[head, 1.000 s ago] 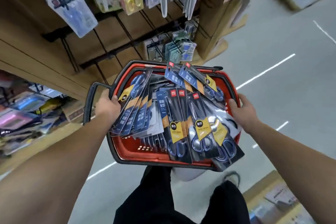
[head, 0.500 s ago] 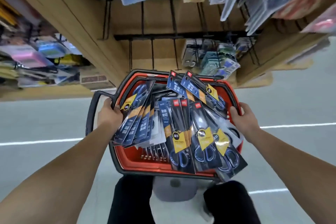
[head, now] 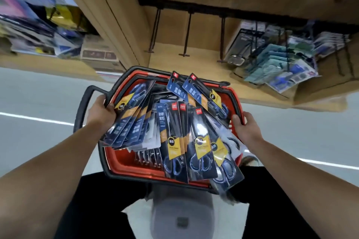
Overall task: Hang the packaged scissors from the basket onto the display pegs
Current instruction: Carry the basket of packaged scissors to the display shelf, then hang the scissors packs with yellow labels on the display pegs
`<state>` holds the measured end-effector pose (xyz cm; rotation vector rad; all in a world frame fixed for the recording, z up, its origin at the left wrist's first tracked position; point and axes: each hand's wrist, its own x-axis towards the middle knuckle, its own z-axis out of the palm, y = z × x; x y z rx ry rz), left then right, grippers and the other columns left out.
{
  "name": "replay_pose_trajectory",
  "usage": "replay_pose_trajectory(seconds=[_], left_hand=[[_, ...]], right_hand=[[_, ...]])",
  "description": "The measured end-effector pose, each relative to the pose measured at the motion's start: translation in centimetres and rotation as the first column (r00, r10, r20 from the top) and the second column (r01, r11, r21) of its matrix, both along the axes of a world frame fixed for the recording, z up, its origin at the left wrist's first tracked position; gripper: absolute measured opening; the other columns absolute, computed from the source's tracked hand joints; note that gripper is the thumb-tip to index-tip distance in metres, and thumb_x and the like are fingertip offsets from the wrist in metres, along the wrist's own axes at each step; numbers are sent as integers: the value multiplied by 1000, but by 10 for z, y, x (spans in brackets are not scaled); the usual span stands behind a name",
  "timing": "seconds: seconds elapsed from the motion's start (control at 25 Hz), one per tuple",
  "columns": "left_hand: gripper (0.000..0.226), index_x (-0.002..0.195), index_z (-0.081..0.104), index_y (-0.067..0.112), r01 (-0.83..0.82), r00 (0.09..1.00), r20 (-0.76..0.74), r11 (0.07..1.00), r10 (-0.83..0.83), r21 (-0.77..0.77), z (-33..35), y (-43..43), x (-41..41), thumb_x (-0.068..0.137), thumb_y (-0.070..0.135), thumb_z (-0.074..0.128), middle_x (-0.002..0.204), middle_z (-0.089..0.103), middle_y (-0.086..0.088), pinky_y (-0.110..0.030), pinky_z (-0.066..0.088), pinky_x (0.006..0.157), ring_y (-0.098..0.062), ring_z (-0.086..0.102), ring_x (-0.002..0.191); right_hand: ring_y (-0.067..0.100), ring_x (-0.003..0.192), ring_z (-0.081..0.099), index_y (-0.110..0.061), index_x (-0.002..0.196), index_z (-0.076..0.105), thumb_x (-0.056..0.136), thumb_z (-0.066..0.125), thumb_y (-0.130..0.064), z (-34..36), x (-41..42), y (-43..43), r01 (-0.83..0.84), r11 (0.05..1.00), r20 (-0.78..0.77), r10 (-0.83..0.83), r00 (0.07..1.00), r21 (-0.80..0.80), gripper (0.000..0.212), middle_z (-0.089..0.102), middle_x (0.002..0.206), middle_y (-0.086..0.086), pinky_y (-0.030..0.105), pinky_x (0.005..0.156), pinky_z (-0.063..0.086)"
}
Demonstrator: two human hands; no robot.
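Note:
A red basket with a black rim is held out in front of me, over my legs. It is piled with several packaged scissors on dark blue and yellow cards, fanned out over its edges. My left hand grips the basket's left rim beside the folded black handle. My right hand grips the right rim. Three bare black display pegs stick out from the wooden panel just beyond the basket.
Pegs at the right carry hanging packs of other goods. A wooden shelf unit divides the bays; boxes and blurred goods fill the left shelf. Grey floor with white lines runs below.
My view has turned left and tilted down towards the lower pegs, which now sit closer. The basket stays held in both hands, the hanging goods above have left the view.

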<state>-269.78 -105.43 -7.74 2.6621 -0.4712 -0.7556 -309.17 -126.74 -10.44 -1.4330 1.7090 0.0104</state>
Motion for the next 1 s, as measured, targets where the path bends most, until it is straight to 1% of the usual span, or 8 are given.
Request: replay_pose_trajectory(seconds=[0.08, 0.2, 0.28, 0.52, 0.68, 0.84, 0.92, 1.0], left_hand=[[33, 138, 54, 17, -22, 1000, 12, 1000, 22, -17, -32, -2, 8, 106, 24, 49, 118, 70, -25, -47, 53, 90, -46, 65, 103], [39, 141, 58, 10, -70, 996, 57, 997, 72, -31, -61, -10, 22, 106, 27, 53, 128, 67, -31, -46, 49, 100, -49, 62, 117], [39, 140, 60, 11, -95, 993, 65, 993, 99, -64, -66, -11, 34, 106, 29, 55, 130, 66, -30, -46, 48, 103, -48, 62, 119], [34, 133, 62, 12, -64, 994, 85, 992, 73, -108, -59, -21, 46, 102, 25, 58, 123, 69, -26, -42, 49, 97, -46, 65, 112], [28, 117, 68, 10, -57, 990, 120, 995, 67, -86, -65, -19, 59, 96, 27, 58, 111, 72, -22, -46, 52, 97, -44, 66, 103], [20, 108, 65, 14, -16, 993, 115, 998, 23, -56, -69, -10, 68, 95, 30, 60, 104, 69, -18, -41, 50, 88, -38, 61, 91], [23, 110, 68, 16, 6, 990, 139, 999, 0, -39, -68, -12, 67, 96, 32, 59, 110, 70, -21, -42, 52, 91, -39, 63, 96], [36, 119, 69, 8, 29, 991, 134, 999, -26, -23, -66, -13, 69, 102, 36, 53, 121, 68, -28, -46, 52, 98, -46, 64, 109]], right_hand=[[30, 94, 59, -20, 138, 52, 105, 52, -52, -29, 14, -7, -10, 999, -8, 9, 1000, -37, 46, 68, 114, 11, 35, 84, 45], [30, 93, 62, -20, 113, 53, 99, 52, -64, -58, 31, -27, -38, 985, -28, 33, 999, -168, 46, 67, 100, 6, 39, 83, 48], [30, 86, 60, -19, 106, 49, 98, 50, -69, -65, 40, -33, -70, 976, -26, 66, 997, -207, 51, 64, 91, 3, 40, 78, 47], [32, 83, 62, -10, 106, 51, 93, 47, -78, -73, 57, -39, -98, 971, -86, 81, 993, -220, 69, 61, 85, 5, 41, 76, 50], [31, 76, 69, -10, 94, 64, 76, 41, -94, -79, 75, -55, -139, 954, -90, 119, 989, -264, 89, 70, 80, 8, 39, 69, 55], [26, 69, 65, -8, 88, 67, 90, 38, -85, -83, 79, -60, -251, 923, -124, 224, 967, -291, 83, 67, 75, 7, 34, 63, 49], [29, 73, 63, -6, 95, 64, 91, 35, -85, -91, 76, -63, -269, 906, -167, 225, 960, -326, 84, 65, 79, 8, 37, 69, 51], [32, 84, 62, -7, 109, 59, 89, 34, -87, -91, 69, -57, -297, 901, -219, 235, 947, -316, 86, 65, 91, 12, 40, 80, 52]])
